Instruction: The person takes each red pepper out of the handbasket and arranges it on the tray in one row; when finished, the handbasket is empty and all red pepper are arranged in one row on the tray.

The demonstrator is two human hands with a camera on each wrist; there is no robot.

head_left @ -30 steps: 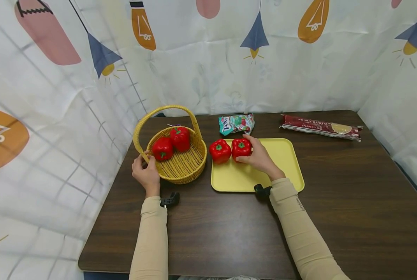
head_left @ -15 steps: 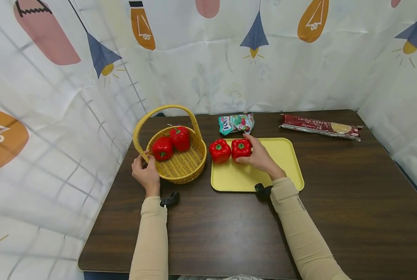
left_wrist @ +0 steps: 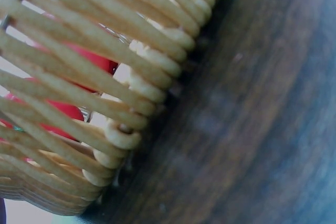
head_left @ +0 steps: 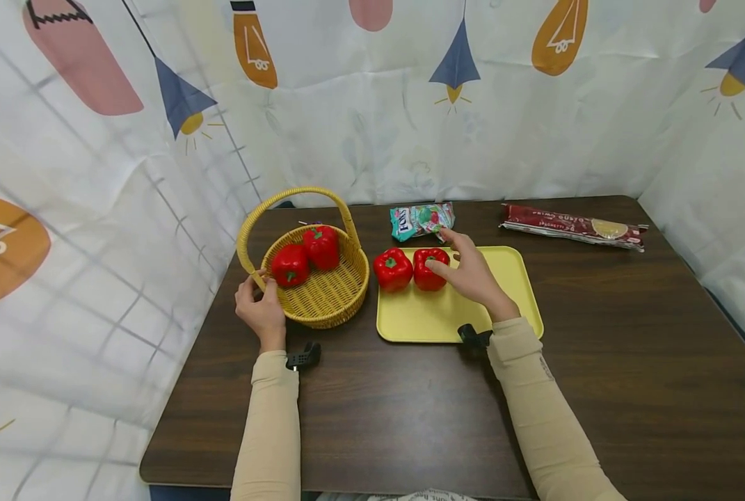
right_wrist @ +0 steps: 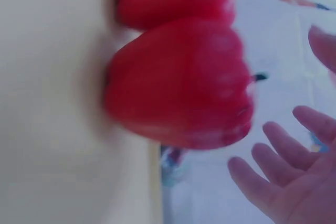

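At the foot of the yellow wicker basket's (head_left: 325, 300) handle (head_left: 247, 233), my left hand (head_left: 263, 314) pinches the handle near the rim. Two red bell peppers (head_left: 291, 266) lie inside the basket. The left wrist view shows its woven wall (left_wrist: 157, 30) close up, with red through the gaps. Two more red bell peppers stand side by side on the yellow tray (head_left: 410, 325): a left one (head_left: 393, 270) and a right one (head_left: 427, 278). My right hand (head_left: 474, 277) hovers over the right one, fingers spread. In the right wrist view the fingers (right_wrist: 275, 163) are apart from that pepper (right_wrist: 181, 85).
Behind the tray lies a teal snack packet (head_left: 419, 221). A dark red spaghetti packet (head_left: 572, 227) lies at the back right of the brown table (head_left: 385, 417). A printed white curtain (head_left: 372, 139) hangs along the back and sides.
My right hand has let go of the right bell pepper on the tray, its fingers opening and lifting slightly back and right. The left hand and the basket have not moved.
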